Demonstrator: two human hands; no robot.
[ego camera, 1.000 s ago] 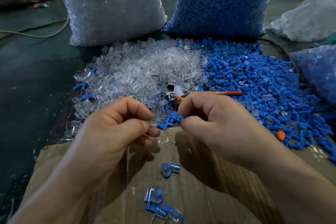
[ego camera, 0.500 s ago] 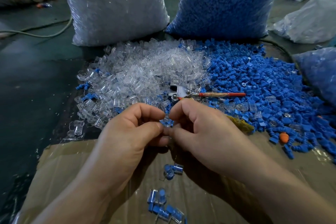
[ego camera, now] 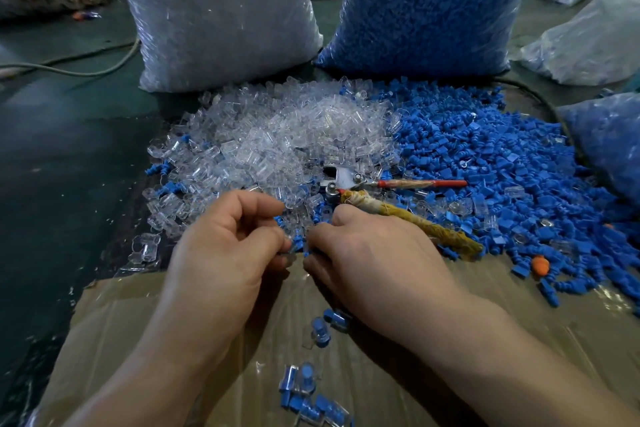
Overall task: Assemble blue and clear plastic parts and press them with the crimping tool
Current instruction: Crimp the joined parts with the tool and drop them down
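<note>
Hands at the moment of joining, seen from the head. Left hand [ego camera: 221, 253] and right hand [ego camera: 374, 263] meet at the centre, thumb tips almost touching. The left fingers [ego camera: 252, 206] are curled and pinch a clear part [ego camera: 286, 242]. The right fingers [ego camera: 325, 236] are curled and pinch a blue part [ego camera: 298, 247]. The two parts sit end to end in the narrow gap between the hands, and whether they are fully seated cannot be told.

Just beyond the right fingers lies the crimping tool [ego camera: 346, 180]. Its metal head points toward the clear pile [ego camera: 277, 139], its red handle points right, and its yellow-wrapped handle runs along the back of the right hand. Neither hand grips it. Right of the fingers spreads the blue pile [ego camera: 502, 166], with one orange piece [ego camera: 540, 265] at its near edge.

Below the fingers lies a sheet of cardboard [ego camera: 121, 322]. It carries several joined pieces [ego camera: 301, 381], blue inside clear.

Well beyond the fingers stand a bag of clear parts [ego camera: 218, 10] and a bag of blue parts [ego camera: 426, 3], side by side.
</note>
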